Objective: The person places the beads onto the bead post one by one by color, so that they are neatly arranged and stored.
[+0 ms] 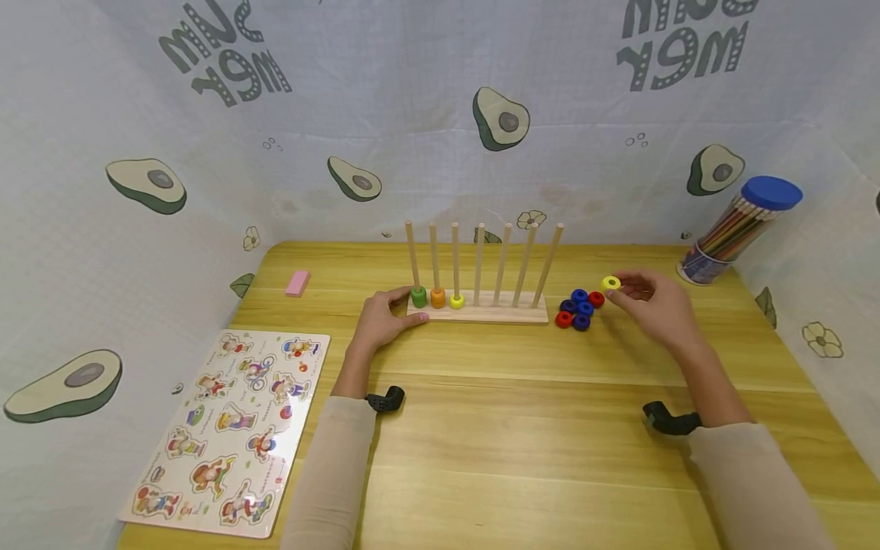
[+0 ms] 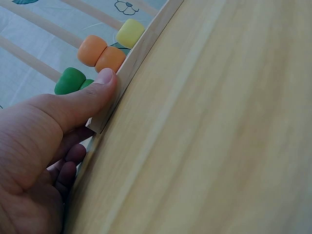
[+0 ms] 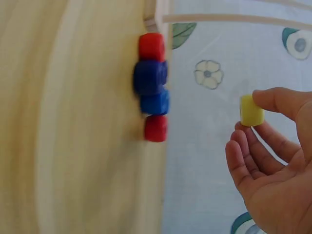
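While the left hand (image 1: 380,317) grips the left end of a wooden peg rack (image 1: 488,314), thumb on its near edge, the right hand (image 1: 656,305) pinches a yellow bead (image 3: 252,111) between thumb and fingertips, raised above the table (image 1: 522,443), right of the rack.

Containers: clear tub (image 1: 704,267) at the far right, blue lid (image 1: 771,193) on top, full of pencils (image 1: 732,231). Seven upright pegs on the rack; from the left, the first holds green beads (image 1: 419,299), the second orange beads (image 1: 438,299), the third one yellow ring (image 1: 457,303). Left wrist view shows two orange and two green, one green mostly behind the thumb. Puzzle board (image 1: 270,412) lies near left, cartoon figures set in it.

Loose pile right of the rack, just left of the right hand: four blue beads (image 1: 581,326), two red beads (image 1: 564,322). Pink block (image 1: 298,283) far left, beyond the puzzle board.

Writing: large grey lettering (image 1: 672,57) on the backdrop cloth (image 1: 412,92), seems to be SUM / MER, twice, not upright, top line cut off. Captions on the puzzle board and print on the tub too small to read. Avocados and flowers on the cloth too.
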A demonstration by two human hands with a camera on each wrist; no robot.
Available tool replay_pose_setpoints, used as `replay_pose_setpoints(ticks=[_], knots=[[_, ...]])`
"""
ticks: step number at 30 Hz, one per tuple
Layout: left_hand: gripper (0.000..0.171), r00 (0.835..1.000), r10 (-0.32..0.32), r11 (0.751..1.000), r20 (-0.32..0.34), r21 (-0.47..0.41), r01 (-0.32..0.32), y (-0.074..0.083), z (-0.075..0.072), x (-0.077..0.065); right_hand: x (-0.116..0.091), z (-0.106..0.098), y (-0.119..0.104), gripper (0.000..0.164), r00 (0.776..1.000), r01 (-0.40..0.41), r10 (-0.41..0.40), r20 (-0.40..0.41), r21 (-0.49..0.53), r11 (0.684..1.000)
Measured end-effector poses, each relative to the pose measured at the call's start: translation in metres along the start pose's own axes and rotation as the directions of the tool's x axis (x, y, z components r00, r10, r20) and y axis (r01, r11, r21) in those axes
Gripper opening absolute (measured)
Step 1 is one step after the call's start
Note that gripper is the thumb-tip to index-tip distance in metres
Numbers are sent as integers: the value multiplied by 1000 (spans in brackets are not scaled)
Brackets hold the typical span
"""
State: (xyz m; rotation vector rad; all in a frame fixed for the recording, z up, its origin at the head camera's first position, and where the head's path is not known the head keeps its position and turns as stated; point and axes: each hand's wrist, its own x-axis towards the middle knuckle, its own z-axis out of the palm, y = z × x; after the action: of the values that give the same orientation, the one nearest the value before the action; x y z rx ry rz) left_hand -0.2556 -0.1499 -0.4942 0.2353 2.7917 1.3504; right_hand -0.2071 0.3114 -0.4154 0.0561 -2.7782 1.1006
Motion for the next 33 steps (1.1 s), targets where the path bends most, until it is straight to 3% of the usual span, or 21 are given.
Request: replay_pose_setpoints(ticks=[9, 15, 24, 33], knots=[[73, 1000, -3, 1000, -1, 2, 3, 1, 0, 0, -1, -15, -52, 44, 994, 96, -91, -62, 90, 991], [73, 1000, -4, 1000, -2, 8, 4, 1, 0, 1, 6, -16, -90, 40, 989, 146, -143, -28, 189, 971], [75, 1000, 0, 1000, -1, -6, 0, 0, 0, 0, 19, 1, -144, 30, 948, 316, -308, -76, 275, 908], [74, 1000, 4, 1000, -4, 1, -4, -1, 0, 1, 40, 26, -175, 31, 932, 363, -357, -65, 217, 906]])
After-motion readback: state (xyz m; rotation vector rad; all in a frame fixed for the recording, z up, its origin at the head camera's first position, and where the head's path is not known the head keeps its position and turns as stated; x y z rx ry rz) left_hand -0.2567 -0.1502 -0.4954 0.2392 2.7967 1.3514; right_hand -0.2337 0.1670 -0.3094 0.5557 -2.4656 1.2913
